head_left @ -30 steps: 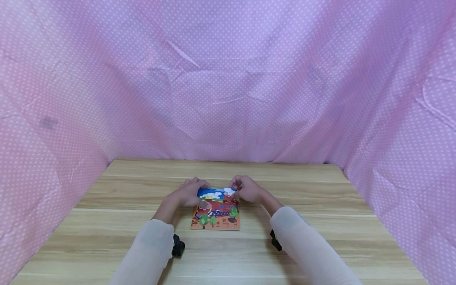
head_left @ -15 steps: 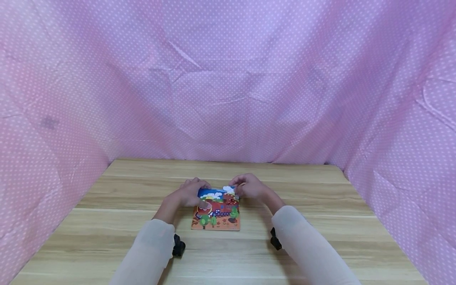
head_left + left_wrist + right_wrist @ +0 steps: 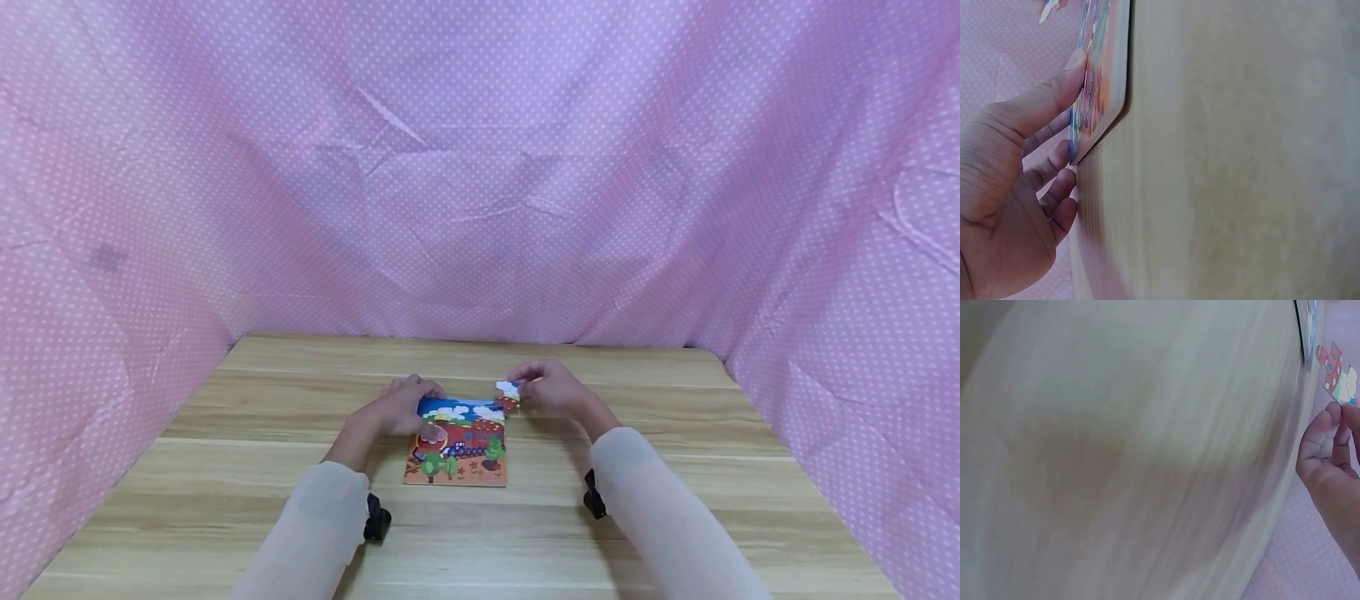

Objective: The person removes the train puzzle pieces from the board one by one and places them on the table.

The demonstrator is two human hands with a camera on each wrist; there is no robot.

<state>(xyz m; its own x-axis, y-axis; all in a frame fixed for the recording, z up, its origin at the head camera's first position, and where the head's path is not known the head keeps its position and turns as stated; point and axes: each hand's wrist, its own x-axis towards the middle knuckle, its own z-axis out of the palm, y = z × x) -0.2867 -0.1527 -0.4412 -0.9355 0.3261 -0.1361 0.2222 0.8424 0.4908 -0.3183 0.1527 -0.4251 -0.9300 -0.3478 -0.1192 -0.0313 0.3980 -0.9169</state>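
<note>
A square jigsaw puzzle (image 3: 467, 472) with a red train, trees and clouds lies flat on the table in the head view. My left hand (image 3: 400, 408) holds it at its left side. The thumb rests on the picture and the other fingers bend around the far left edge, as the left wrist view shows along the board (image 3: 1110, 69). Beyond the puzzle's far right corner, my right hand (image 3: 553, 390) pinches a loose puzzle piece (image 3: 507, 398) between thumb and fingers. In the right wrist view that piece (image 3: 1337, 374) is raised, showing red, green, white and blue printing.
A light wooden table (image 3: 480, 550) spreads out on all sides of the puzzle. Pink dotted cloth (image 3: 480, 208) hangs behind it and along both sides. Black wrist devices (image 3: 377, 518) sit under both sleeves.
My right hand has lifted the puzzle piece off the puzzle's top right area and carried it up and to the right. My left hand stays almost in place.
</note>
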